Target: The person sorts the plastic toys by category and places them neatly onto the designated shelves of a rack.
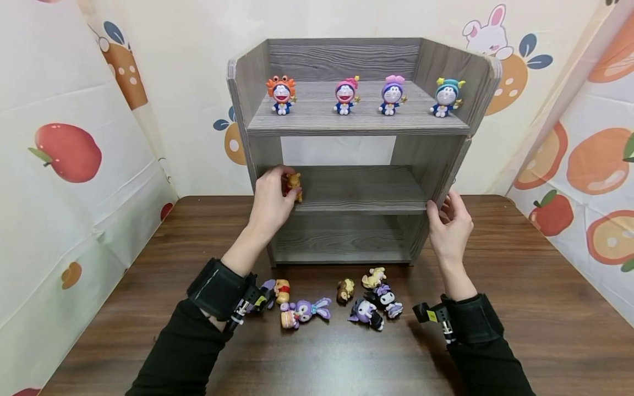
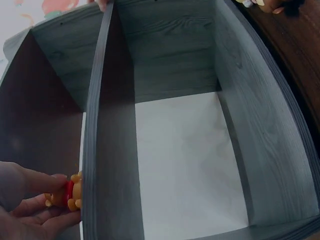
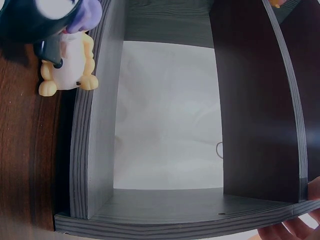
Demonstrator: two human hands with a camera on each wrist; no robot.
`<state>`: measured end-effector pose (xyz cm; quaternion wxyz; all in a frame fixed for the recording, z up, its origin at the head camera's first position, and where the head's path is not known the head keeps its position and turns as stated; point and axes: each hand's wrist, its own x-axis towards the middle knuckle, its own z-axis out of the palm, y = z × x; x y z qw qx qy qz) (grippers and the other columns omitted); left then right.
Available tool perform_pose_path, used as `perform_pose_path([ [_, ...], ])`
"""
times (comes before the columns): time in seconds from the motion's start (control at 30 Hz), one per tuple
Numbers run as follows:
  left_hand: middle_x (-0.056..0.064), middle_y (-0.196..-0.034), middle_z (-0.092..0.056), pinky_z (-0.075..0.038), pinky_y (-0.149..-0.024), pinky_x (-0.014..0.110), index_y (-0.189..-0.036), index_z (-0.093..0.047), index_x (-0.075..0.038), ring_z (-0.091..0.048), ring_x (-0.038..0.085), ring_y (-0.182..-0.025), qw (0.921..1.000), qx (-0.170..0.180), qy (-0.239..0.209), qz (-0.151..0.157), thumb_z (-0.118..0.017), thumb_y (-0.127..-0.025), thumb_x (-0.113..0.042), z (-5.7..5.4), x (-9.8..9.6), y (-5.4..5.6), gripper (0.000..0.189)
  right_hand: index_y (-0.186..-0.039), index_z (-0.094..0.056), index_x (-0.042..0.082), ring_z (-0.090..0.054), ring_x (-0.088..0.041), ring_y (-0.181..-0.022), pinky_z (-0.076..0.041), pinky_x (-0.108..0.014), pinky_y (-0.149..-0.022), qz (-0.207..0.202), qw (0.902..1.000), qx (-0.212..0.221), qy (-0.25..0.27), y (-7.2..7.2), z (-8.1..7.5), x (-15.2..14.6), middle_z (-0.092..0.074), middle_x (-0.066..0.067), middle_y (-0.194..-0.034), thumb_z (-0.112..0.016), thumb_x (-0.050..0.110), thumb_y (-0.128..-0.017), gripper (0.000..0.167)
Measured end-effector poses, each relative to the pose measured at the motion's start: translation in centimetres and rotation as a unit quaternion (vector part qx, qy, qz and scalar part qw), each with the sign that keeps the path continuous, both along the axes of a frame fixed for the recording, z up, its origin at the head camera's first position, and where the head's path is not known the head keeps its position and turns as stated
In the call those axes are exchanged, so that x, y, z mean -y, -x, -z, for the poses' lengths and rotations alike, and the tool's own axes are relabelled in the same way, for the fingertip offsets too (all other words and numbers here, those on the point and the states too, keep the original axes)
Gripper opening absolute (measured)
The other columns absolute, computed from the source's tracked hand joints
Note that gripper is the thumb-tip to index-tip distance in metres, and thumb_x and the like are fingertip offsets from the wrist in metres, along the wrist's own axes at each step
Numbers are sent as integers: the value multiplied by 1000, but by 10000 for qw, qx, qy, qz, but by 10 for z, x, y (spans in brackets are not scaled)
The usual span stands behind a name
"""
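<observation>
A small yellow bear figurine with a red shirt (image 1: 295, 180) is pinched between the thumb and fingers of my left hand (image 1: 270, 199), at the left end of the middle board of a grey wood-grain shelf unit (image 1: 356, 187). In the left wrist view the figurine (image 2: 69, 194) lies partly behind the board's front edge. My right hand (image 1: 452, 224) grips the unit's right side panel, thumb on the front edge and fingers around the outer side. Fingertips (image 3: 297, 229) show at that panel in the right wrist view.
Several figurines in animal-eared or crab hats stand in a row on the top shelf (image 1: 317, 125). On the brown table (image 1: 317, 368) before the unit lie two loose groups of figurines, including a purple long-eared rabbit (image 1: 306, 310) and a black-and-purple figure (image 1: 366, 313).
</observation>
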<state>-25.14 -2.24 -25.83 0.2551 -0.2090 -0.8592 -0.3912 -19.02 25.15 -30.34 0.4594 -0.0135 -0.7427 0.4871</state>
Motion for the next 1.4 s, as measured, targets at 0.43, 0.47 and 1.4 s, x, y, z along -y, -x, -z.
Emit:
perform_pose_path([
  [0.43, 22, -102, -56, -44, -80, 39, -103, -55, 8, -54, 33, -96, 9993, 74, 28, -356, -62, -77, 7, 4, -5, 8, 27, -111, -56, -7, -57, -6, -78, -43, -11, -66, -42, 10000, -3, 9, 2, 2, -2, -61, -23, -96, -53, -5, -81, 30],
  [0.47, 22, -102, -56, -44, -80, 39, -104, -54, 8, -53, 33, -96, 9992, 92, 41, -375, -61, -77, 7, 5, -5, 8, 27, -111, -56, -7, -57, -6, -78, -43, -11, -65, -45, 10000, -4, 8, 2, 2, -2, -61, -23, -96, -53, -5, -81, 30],
  [1.4, 20, -109, -48, -43, -79, 41, -117, -48, 4, -50, 31, -95, 9957, -357, 697, -488, -63, -80, -9, -2, -4, -14, 42, -112, -56, -6, -57, -8, -80, -43, -11, -66, -30, 10000, 46, 12, 4, 3, -3, -61, -22, -98, -53, -3, -82, 30],
])
